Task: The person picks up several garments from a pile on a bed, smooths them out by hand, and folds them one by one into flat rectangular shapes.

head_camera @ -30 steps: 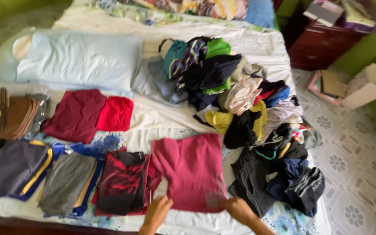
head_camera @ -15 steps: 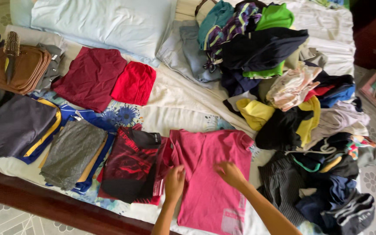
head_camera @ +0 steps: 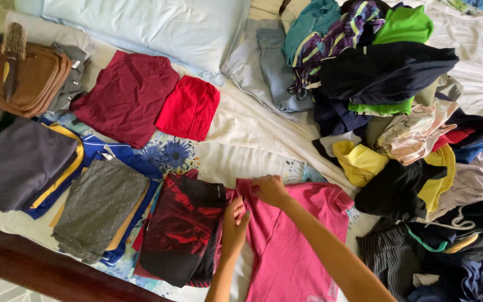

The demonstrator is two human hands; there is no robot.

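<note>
Moved: both hands up from shirt middle to its collar edge
Pink shirt (head_camera: 297,240): flat on bed, 6 o'clock
Right hand (head_camera: 269,190): pinching collar
Left hand (head_camera: 235,221): fingers gripping shirt's left edge
Black-red garment (head_camera: 181,229): 9 o'clock of shirt

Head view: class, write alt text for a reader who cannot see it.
Two hands, left hand and right hand, grip a pink shirt on a bed. Folded clothes lie left, a loose pile right.

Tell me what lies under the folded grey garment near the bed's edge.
Under the folded grey garment a yellowish layer and a blue garment stick out at the edges. What lies further beneath is covered.
</note>
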